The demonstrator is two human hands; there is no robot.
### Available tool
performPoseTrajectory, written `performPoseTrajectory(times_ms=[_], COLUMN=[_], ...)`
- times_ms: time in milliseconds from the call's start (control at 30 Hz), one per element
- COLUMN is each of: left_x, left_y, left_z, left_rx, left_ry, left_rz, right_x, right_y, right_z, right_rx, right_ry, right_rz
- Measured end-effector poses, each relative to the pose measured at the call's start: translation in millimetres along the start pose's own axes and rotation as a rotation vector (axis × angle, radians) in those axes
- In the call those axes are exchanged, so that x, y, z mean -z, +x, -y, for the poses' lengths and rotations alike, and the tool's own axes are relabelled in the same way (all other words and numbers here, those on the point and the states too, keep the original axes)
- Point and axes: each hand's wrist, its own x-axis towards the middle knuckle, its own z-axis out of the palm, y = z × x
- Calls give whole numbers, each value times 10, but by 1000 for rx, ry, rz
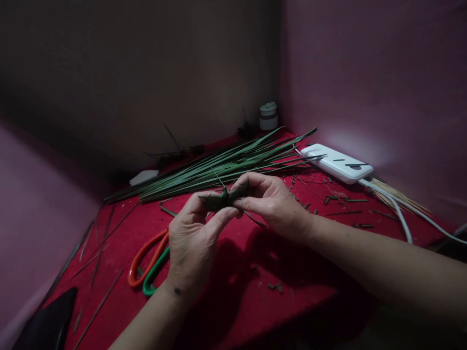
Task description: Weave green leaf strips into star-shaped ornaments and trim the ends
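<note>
Between my two hands is a small dark green folded-leaf piece (223, 197), with a thin stem or strip rising from its middle. My left hand (197, 231) pinches its left side between thumb and fingers. The fingers of my right hand (272, 201) close on its right side. Both hands hold it above the red table cover (255, 291). Behind them lies a bundle of long green leaf strips (219, 167). Scissors with one orange and one green handle (156, 262) rest beside my left wrist, their blades hidden.
A white power strip or power bank (335, 163) with white cables (399, 209) lies at the right, thin sticks (397, 194) beside it. Leaf scraps (275, 287) are scattered about. A white-lidded jar (268, 116) stands in the back corner. At lower left is a black flat object (49, 321).
</note>
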Motion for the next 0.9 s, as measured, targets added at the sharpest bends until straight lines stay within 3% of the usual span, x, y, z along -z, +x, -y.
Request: performPoseTrajectory(times_ms=[300,533,667,800,900], left_x=[38,55,96,156,183], left_y=[-15,-28,4,58,76], left_z=[62,69,56,49,39], left_rx=[-137,-172,-115,-202,-284], left_ry=[124,27,-90,-72,22], left_rz=[-68,-51,41,189,199], right_x=[-19,-40,-39,-24,-16], right_y=[-33,-56,-62,-54,-53], right_z=[-3,-55,-88,-80,-52], right_rx=[36,328,449,483,524], right_ry=[-63,-357,-408,-427,-442], right_rz=[54,70,71,36,22])
